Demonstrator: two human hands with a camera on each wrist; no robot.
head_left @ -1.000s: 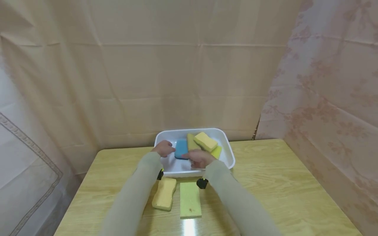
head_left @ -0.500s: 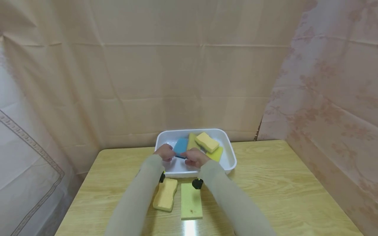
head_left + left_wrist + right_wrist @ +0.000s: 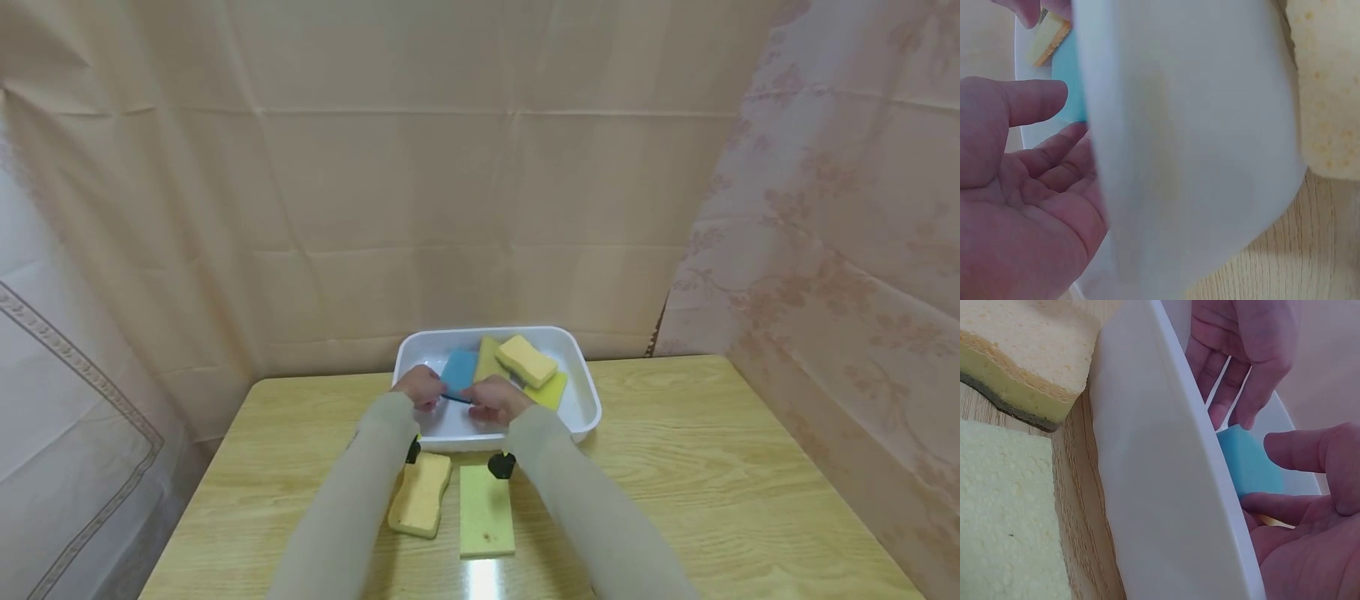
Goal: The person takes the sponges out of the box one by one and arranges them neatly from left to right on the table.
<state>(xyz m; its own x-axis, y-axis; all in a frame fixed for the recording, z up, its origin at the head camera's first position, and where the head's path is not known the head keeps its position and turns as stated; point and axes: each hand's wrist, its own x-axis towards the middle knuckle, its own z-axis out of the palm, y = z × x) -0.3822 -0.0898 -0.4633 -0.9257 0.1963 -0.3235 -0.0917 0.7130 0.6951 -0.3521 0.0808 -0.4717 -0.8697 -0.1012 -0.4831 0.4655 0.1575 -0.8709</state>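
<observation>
A blue sponge point(image 3: 459, 371) with a dark underside lies in the white tray point(image 3: 588, 408), its near end turned slightly left. My left hand point(image 3: 420, 388) pinches its near left corner, thumb toward the top and fingers below. At the near right corner, my right hand point(image 3: 501, 402) holds the same sponge between thumb and index finger, as the right wrist view shows. In the left wrist view the tray wall hides part of the blue sponge point(image 3: 1069, 78) and the left fingertips.
Right of the blue sponge, the tray holds an olive sponge point(image 3: 487, 360), a pale yellow sponge point(image 3: 527, 361) and a bright yellow piece point(image 3: 550, 392). On the wooden table point(image 3: 675, 467) before it lie a wavy-sided sponge point(image 3: 422, 496) and a flat light green one point(image 3: 486, 521).
Over the last second the blue sponge has turned a little, and my right hand has come left to its near corner. My left hand has settled at the other corner. The last half second shows little movement.
</observation>
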